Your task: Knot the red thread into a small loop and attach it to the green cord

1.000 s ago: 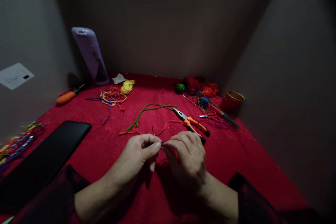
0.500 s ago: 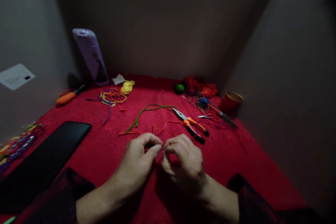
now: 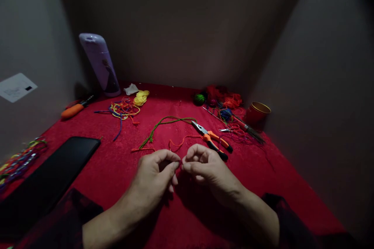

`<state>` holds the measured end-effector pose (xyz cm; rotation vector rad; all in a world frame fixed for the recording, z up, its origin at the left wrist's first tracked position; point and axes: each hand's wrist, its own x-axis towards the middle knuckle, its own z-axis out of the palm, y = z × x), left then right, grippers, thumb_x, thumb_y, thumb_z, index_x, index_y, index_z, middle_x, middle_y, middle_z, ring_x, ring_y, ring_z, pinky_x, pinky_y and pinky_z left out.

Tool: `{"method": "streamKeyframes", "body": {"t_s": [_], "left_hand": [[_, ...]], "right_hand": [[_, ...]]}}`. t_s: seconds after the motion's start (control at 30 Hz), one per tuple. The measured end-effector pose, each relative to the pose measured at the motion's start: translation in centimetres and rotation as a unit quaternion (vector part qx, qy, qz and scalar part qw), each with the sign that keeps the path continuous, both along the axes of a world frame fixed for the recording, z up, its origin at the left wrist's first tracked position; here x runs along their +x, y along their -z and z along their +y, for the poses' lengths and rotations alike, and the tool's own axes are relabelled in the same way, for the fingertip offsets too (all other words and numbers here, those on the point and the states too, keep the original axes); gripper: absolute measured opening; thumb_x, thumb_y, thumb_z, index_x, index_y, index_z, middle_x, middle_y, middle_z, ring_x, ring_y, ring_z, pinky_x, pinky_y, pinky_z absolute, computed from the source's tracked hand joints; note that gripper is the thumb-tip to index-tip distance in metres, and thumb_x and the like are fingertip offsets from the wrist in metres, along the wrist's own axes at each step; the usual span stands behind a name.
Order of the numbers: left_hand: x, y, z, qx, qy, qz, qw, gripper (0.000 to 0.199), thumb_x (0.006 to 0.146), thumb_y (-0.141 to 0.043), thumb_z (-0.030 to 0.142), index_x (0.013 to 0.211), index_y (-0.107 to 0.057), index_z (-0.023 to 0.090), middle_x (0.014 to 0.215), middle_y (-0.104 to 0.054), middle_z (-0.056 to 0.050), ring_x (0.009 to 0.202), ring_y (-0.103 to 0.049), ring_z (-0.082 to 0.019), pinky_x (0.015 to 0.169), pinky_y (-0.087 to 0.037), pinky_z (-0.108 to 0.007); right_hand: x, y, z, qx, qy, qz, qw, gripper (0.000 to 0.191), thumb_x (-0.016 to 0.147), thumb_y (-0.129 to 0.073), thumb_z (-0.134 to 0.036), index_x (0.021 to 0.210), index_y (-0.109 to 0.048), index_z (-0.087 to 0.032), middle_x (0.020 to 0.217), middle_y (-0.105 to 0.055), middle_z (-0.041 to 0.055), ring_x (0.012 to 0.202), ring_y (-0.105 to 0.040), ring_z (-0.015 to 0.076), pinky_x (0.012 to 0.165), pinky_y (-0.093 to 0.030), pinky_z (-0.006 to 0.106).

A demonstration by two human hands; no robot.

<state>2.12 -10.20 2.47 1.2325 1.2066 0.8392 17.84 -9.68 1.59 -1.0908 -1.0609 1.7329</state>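
Above the red cloth, my left hand (image 3: 156, 177) pinches thumb against forefinger. Opposite it, my right hand (image 3: 206, 167) is closed in a pinch too, its fingertips almost touching those of the left. Whatever lies between the fingertips is too small and dark to make out. An orange-red cord (image 3: 182, 140) curves over the cloth just behind both hands. Past it lies a green cord (image 3: 160, 122) with a knot near one end. Long-nose pliers (image 3: 209, 135) with orange and black handles rest beyond my right hand.
On the left are a dark phone-like slab (image 3: 68, 167), braided cords (image 3: 22, 161), an orange-handled tool (image 3: 73, 111) and a purple bottle (image 3: 101, 64). Tangled threads (image 3: 125, 108) and a yellow skein (image 3: 142, 97) lie nearby. Small scissors (image 3: 224, 130), yarn (image 3: 232, 100) and a red cup (image 3: 258, 112) occupy the right.
My right hand has turned, its thumb now showing in front of the raised, curled fingers. The left hand keeps its pinch, with its lower fingertips now visible. The view has shifted slightly.
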Motion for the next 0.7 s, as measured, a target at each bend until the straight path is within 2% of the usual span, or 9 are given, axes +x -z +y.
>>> {"method": "streamKeyframes", "body": {"t_s": [0.1, 0.2, 0.27, 0.33, 0.4, 0.47, 0.57, 0.63, 0.7], "left_hand": [[-0.1, 0.4, -0.2, 0.043, 0.007, 0.035, 0.998, 0.015, 0.078, -0.054, 0.030, 0.080, -0.060, 0.016, 0.051, -0.057, 0.000, 0.041, -0.054, -0.014, 0.039, -0.043, -0.023], [-0.3, 0.6, -0.1, 0.068, 0.015, 0.053, 0.996, 0.014, 0.078, -0.053, 0.028, 0.080, -0.060, 0.016, 0.055, -0.058, -0.001, 0.044, -0.055, -0.014, 0.042, -0.045, -0.023], [-0.4, 0.8, 0.0, 0.082, 0.015, 0.061, 0.995, 0.013, 0.079, -0.053, 0.027, 0.080, -0.061, 0.017, 0.056, -0.058, -0.001, 0.045, -0.055, -0.013, 0.042, -0.044, -0.023], [-0.4, 1.0, 0.1, 0.097, 0.012, 0.070, 0.993, 0.014, 0.080, -0.052, 0.028, 0.082, -0.061, 0.017, 0.059, -0.059, -0.001, 0.045, -0.055, -0.013, 0.042, -0.044, -0.023], [-0.4, 1.1, 0.1, 0.104, 0.010, 0.078, 0.991, 0.016, 0.081, -0.050, 0.030, 0.083, -0.061, 0.018, 0.060, -0.058, -0.001, 0.045, -0.055, -0.013, 0.041, -0.045, -0.023], [-0.5, 1.1, 0.2, 0.107, 0.014, 0.080, 0.991, 0.017, 0.082, -0.049, 0.029, 0.083, -0.061, 0.017, 0.060, -0.057, 0.000, 0.045, -0.056, -0.013, 0.041, -0.045, -0.023], [-0.5, 1.2, 0.3, 0.107, 0.027, 0.075, 0.991, 0.016, 0.081, -0.048, 0.027, 0.081, -0.060, 0.017, 0.059, -0.057, 0.001, 0.044, -0.055, -0.012, 0.041, -0.046, -0.023], [-0.4, 1.3, 0.3, 0.102, 0.032, 0.070, 0.992, 0.015, 0.081, -0.048, 0.024, 0.080, -0.060, 0.016, 0.058, -0.056, 0.001, 0.044, -0.055, -0.012, 0.041, -0.046, -0.023], [-0.4, 1.2, 0.2, 0.089, 0.036, 0.061, 0.993, 0.014, 0.080, -0.048, 0.022, 0.079, -0.060, 0.016, 0.057, -0.056, 0.001, 0.043, -0.055, -0.012, 0.041, -0.045, -0.022]], "right_hand": [[0.8, -0.2, -0.1, -0.074, -0.071, 0.056, 0.993, 0.017, 0.066, -0.062, -0.010, 0.079, -0.053, -0.017, 0.054, -0.045, -0.0081, 0.040, -0.024, 0.0019, 0.036, -0.014, 0.014], [1.6, -0.7, -0.6, -0.115, -0.112, 0.085, 0.983, 0.029, 0.062, -0.054, -0.006, 0.088, -0.058, -0.017, 0.057, -0.048, -0.0059, 0.042, -0.027, 0.0028, 0.037, -0.013, 0.015], [2.0, -1.2, -1.3, -0.127, -0.127, 0.069, 0.981, 0.034, 0.060, -0.049, -0.005, 0.090, -0.061, -0.016, 0.060, -0.049, -0.0045, 0.043, -0.028, 0.0032, 0.038, -0.014, 0.016], [2.3, -1.9, -1.9, -0.132, -0.147, 0.016, 0.980, 0.032, 0.059, -0.046, -0.005, 0.084, -0.064, -0.015, 0.059, -0.050, -0.0034, 0.042, -0.027, 0.0029, 0.038, -0.015, 0.016], [2.6, -3.1, -2.5, -0.113, -0.167, -0.062, 0.978, 0.025, 0.062, -0.047, -0.007, 0.077, -0.066, -0.014, 0.061, -0.052, -0.0019, 0.043, -0.029, 0.0031, 0.040, -0.019, 0.016], [3.1, -4.7, -2.9, -0.060, -0.174, -0.117, 0.976, 0.018, 0.066, -0.052, -0.009, 0.073, -0.068, -0.013, 0.064, -0.055, -0.0002, 0.051, -0.037, 0.0051, 0.046, -0.028, 0.016], [4.4, -7.3, -3.3, 0.038, -0.159, -0.114, 0.980, 0.008, 0.067, -0.060, -0.011, 0.068, -0.068, -0.014, 0.077, -0.057, 0.0029, 0.069, -0.046, 0.0102, 0.060, -0.037, 0.021], [5.5, -9.1, -3.3, 0.061, -0.134, -0.089, 0.985, 0.005, 0.069, -0.063, -0.016, 0.068, -0.068, -0.016, 0.073, -0.056, 0.0028, 0.064, -0.045, 0.0102, 0.055, -0.035, 0.021], [6.5, -10.7, -3.1, 0.058, -0.109, -0.069, 0.990, 0.007, 0.072, -0.063, -0.024, 0.072, -0.068, -0.019, 0.057, -0.046, -0.0005, 0.050, -0.036, 0.0075, 0.043, -0.027, 0.020]]}}
